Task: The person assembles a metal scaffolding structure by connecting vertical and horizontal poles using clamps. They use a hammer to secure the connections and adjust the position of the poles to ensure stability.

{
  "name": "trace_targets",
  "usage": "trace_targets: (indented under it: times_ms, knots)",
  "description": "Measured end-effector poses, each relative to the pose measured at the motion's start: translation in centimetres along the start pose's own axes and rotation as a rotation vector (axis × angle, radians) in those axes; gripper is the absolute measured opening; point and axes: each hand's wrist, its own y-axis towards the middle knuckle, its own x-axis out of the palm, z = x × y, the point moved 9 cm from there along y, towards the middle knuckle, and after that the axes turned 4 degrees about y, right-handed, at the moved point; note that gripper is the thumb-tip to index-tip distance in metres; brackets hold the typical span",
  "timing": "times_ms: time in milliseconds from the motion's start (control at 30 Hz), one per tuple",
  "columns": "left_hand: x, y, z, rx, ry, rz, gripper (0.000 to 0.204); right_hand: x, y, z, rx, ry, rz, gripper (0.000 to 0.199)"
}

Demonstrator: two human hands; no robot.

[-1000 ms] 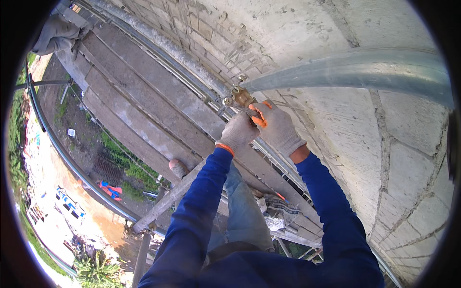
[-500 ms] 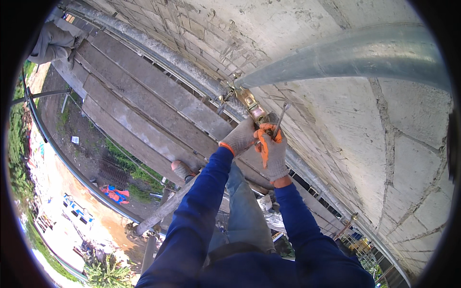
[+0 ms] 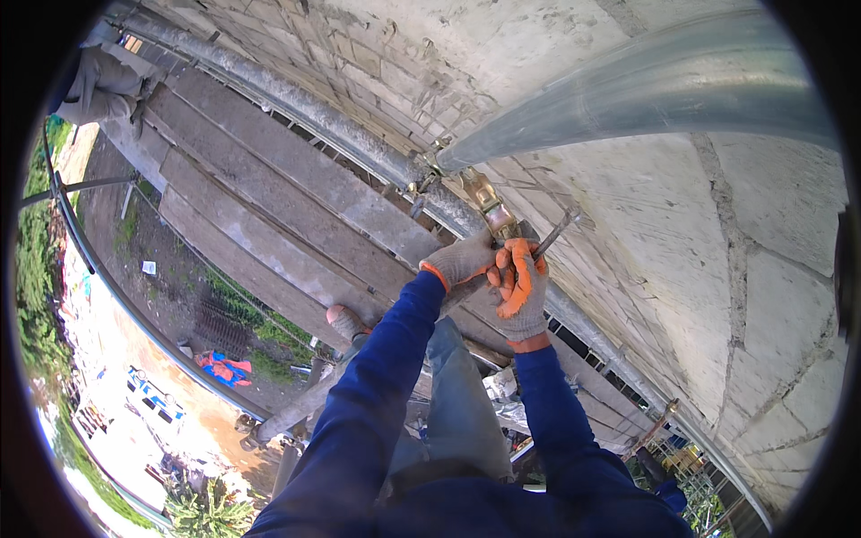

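Observation:
My left hand, in a grey knitted glove with orange rubber coating, is closed at the lower end of a brassy scaffold coupler; its fingertips are partly hidden. Close against it, my right hand, gloved alike, has its fingers curled around a slim metal rod-like tool. The tool points up and to the right, towards the wall. Above the coupler, a thick grey steel tube meets a long scaffold tube that runs along the wall.
Wooden planks form the walkway under my feet. A concrete block wall rises on the right. At the left, a guard tube borders a drop to the ground. Another person's legs show at the far left end.
The tool in my right hand has swung down to the right and now leans more. Both hands and the coupler have shifted slightly right in the picture.

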Motion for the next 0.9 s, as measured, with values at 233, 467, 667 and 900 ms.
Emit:
trace_targets:
  times_ms: [233, 467, 667, 900]
  knots:
    - [0.3, 1.8, -0.5, 0.469, 1.0, -0.022, 0.048, -1.9, -1.0, 0.2, -0.01, 0.069, 0.039, 0.013]
    - [-2.5, 3.4, -1.4, 0.45, 0.949, -0.008, 0.064, -0.1, 2.1, 1.8, 0.047, 0.09, -0.065, 0.017]
    - [-2.6, 3.4, -1.3, 0.18, -0.007, 0.088, 0.087, -1.5, 1.6, 1.1, 0.16, -0.167, -0.052, 0.022]
    - [-6.7, 1.8, -0.4, 0.209, 0.264, 0.116, 0.075, 2.6, 0.6, 0.2, 0.083, -0.713, -0.067, 0.026]
